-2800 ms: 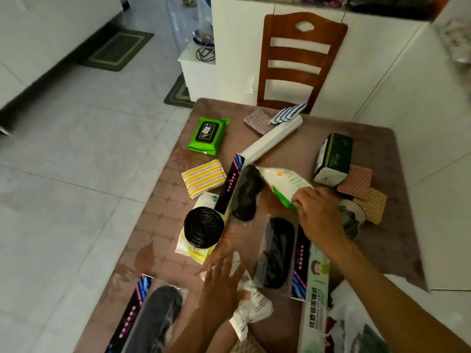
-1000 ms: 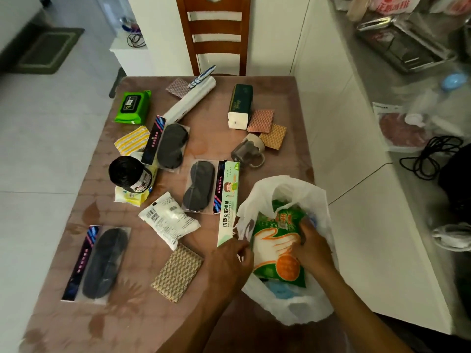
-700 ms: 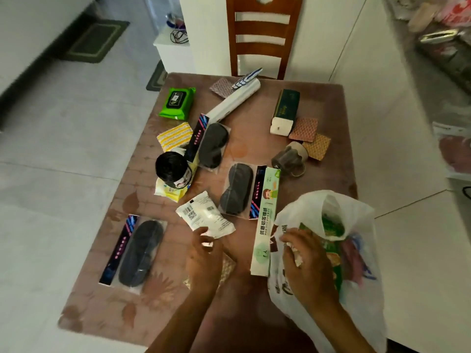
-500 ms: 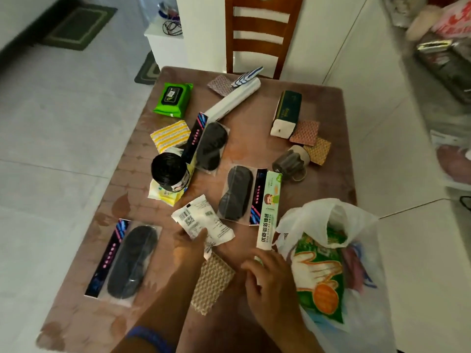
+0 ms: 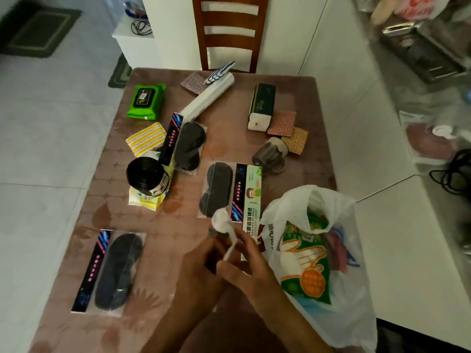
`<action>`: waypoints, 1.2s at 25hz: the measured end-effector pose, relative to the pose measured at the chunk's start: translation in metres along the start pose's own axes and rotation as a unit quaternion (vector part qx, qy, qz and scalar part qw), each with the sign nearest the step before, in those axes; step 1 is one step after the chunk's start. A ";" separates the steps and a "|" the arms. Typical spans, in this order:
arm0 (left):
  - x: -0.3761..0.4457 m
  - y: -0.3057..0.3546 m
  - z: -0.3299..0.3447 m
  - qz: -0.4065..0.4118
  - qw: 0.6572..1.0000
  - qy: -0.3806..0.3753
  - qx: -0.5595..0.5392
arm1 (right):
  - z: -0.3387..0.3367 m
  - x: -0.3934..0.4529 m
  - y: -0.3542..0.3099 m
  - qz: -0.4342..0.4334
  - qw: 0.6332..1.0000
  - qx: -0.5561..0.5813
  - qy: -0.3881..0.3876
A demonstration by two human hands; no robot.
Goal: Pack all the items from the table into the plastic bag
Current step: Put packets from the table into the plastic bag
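Observation:
The white plastic bag lies open at the table's right front edge, with a green glove pack showing inside. My left hand and my right hand meet just left of the bag's mouth. Together they pinch a blurred white packet, lifted off the table. Still on the table are three black eye masks in sleeves, a foil box, a black bag roll, green wipes, a tissue pack and a cup.
A yellow striped cloth, a long white box and woven pads also lie on the brown table. A wooden chair stands at the far edge. A white counter runs along the right.
My left hand has picked the white packet up off the table and my right hand has joined it. The woven pad that lay near my hands no longer shows on the table.

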State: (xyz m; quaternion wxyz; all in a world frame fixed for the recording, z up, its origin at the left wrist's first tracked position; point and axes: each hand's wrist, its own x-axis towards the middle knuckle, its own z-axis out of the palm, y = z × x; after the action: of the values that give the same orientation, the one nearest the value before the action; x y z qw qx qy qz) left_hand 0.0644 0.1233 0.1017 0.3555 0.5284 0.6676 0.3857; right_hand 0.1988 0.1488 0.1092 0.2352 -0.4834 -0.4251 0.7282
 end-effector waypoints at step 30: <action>-0.027 -0.143 0.035 -0.301 0.898 -0.052 0.316 | -0.085 -0.048 0.061 -0.126 0.899 -0.273 0.317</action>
State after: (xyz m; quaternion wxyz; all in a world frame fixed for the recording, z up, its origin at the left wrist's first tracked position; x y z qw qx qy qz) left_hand 0.0386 0.0809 -0.0395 0.3035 0.4062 0.8619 0.0013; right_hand 0.3006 0.1134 0.0670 0.3063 -0.6763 -0.5675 0.3560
